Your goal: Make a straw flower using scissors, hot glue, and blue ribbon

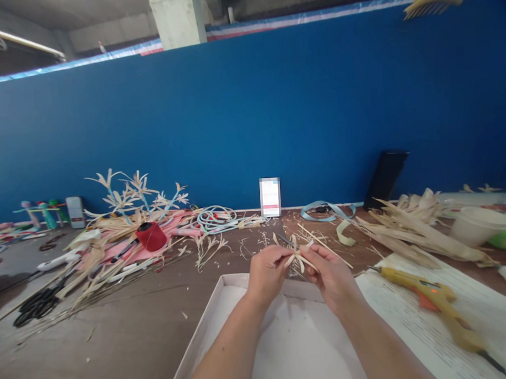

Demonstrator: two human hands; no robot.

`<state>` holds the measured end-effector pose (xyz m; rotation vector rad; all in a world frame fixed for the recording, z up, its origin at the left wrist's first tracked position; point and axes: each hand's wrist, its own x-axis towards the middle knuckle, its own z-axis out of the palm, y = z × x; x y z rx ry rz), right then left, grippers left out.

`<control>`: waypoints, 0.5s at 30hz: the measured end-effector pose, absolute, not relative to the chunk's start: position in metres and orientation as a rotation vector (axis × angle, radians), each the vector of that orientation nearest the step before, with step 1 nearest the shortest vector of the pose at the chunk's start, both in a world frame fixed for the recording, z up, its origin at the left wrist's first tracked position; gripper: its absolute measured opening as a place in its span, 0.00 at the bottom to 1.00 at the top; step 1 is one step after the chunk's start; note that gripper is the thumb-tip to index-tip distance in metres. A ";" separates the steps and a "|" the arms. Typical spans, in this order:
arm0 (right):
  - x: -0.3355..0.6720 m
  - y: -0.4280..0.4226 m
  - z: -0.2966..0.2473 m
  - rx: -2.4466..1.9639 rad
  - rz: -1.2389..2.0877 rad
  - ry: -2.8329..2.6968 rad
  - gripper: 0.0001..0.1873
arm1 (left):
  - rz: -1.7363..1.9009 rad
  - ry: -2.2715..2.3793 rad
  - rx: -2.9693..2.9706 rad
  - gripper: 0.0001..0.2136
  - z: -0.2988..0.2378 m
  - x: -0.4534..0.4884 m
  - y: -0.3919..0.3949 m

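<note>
A small pale flower of dried husk strips (298, 258) is held between my two hands above the far edge of a shallow white box (219, 304). My left hand (266, 271) pinches it from the left, fingers closed. From the right, the thumb and fingers of my right hand (328, 270) close on its petals. A thin dark pointed piece (285, 240) sticks out just behind the flower; its kind I cannot make out. The fingers partly hide the flower's middle.
Left lie finished husk flowers (140, 187), a red thread spool (151, 236) and black scissors (37, 305). On the right are a yellow glue gun (432, 301) on printed paper (392, 335), dried husks (425, 231) and a white cup (477, 223). A blue partition (249, 110) stands behind.
</note>
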<state>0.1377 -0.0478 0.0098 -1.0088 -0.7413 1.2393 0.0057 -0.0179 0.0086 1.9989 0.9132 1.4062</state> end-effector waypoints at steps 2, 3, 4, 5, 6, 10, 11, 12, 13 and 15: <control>0.137 -0.048 0.011 -1.018 1.236 -0.736 0.13 | 1.392 0.925 1.988 0.07 0.009 0.005 -0.018; 0.137 -0.048 0.011 -1.030 1.230 -0.725 0.13 | 1.383 0.937 1.979 0.07 0.009 0.005 -0.018; 0.137 -0.048 0.011 -1.044 1.223 -0.709 0.14 | 1.374 0.952 1.963 0.07 0.009 0.005 -0.018; 0.137 -0.048 0.011 -1.056 1.213 -0.688 0.16 | 1.370 0.972 1.937 0.07 0.008 0.005 -0.017; 0.138 -0.048 0.011 -1.063 1.200 -0.664 0.17 | 1.368 0.995 1.897 0.07 0.007 0.004 -0.015; 0.140 -0.045 0.010 -1.076 1.152 -0.589 0.20 | 1.343 1.077 1.578 0.09 0.004 0.003 -0.008; 0.141 -0.044 0.009 -1.086 1.144 -0.584 0.19 | 1.323 1.080 1.476 0.09 0.004 0.003 -0.006; 0.141 -0.043 0.009 -1.099 1.138 -0.590 0.19 | 1.309 1.076 1.382 0.10 0.004 0.003 -0.004; 0.140 -0.043 0.008 -1.114 1.135 -0.611 0.19 | 1.300 1.065 1.305 0.12 0.004 0.003 -0.002; 0.139 -0.043 0.007 -1.160 1.125 -0.691 0.19 | 1.298 1.030 1.192 0.14 0.005 0.002 0.000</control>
